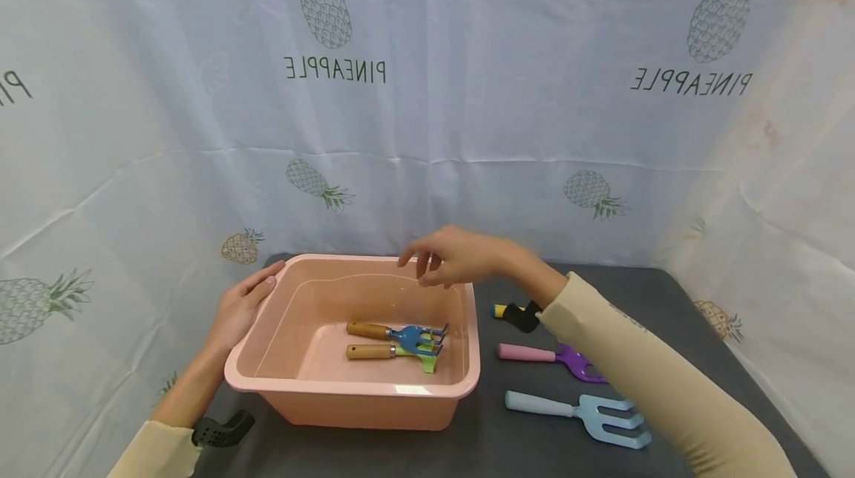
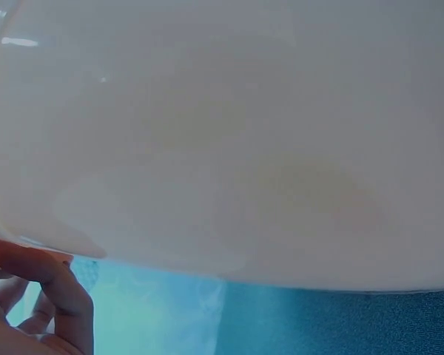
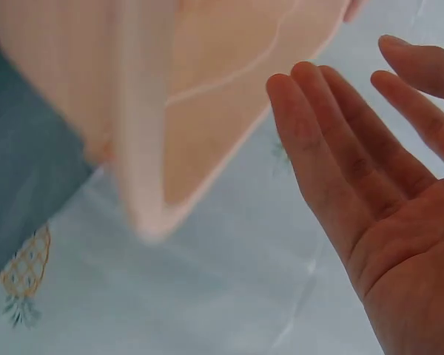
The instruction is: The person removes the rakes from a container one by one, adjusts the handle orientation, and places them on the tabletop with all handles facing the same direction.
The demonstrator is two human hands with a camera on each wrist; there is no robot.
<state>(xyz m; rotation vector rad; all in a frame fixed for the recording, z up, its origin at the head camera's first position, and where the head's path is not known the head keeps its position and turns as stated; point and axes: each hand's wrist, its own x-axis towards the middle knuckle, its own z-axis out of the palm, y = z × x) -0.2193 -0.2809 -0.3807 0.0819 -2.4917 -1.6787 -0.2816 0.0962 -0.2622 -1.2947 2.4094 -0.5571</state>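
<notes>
A pink plastic basin (image 1: 361, 411) stands on the dark table, tilted a little towards the camera. My left hand (image 1: 243, 307) grips its left rim, the thumb against the wall in the left wrist view. Inside lie a blue hand rake (image 1: 413, 337) and a light green hand tool (image 1: 427, 363), both with wooden handles; the rake's head partly covers the green one. Over the basin's far right corner hovers my right hand (image 1: 461, 255), holding nothing. Its fingers (image 3: 311, 140) extend loosely, apart from the rim, in the right wrist view.
Right of the basin lie a light blue hand fork (image 1: 608, 418), a purple-headed tool with a pink handle (image 1: 528, 352), and a yellow handle end (image 1: 499, 311) mostly hidden by the right wrist. A pineapple-print curtain (image 1: 427, 107) encloses the dark table (image 1: 487, 433) behind and at both sides.
</notes>
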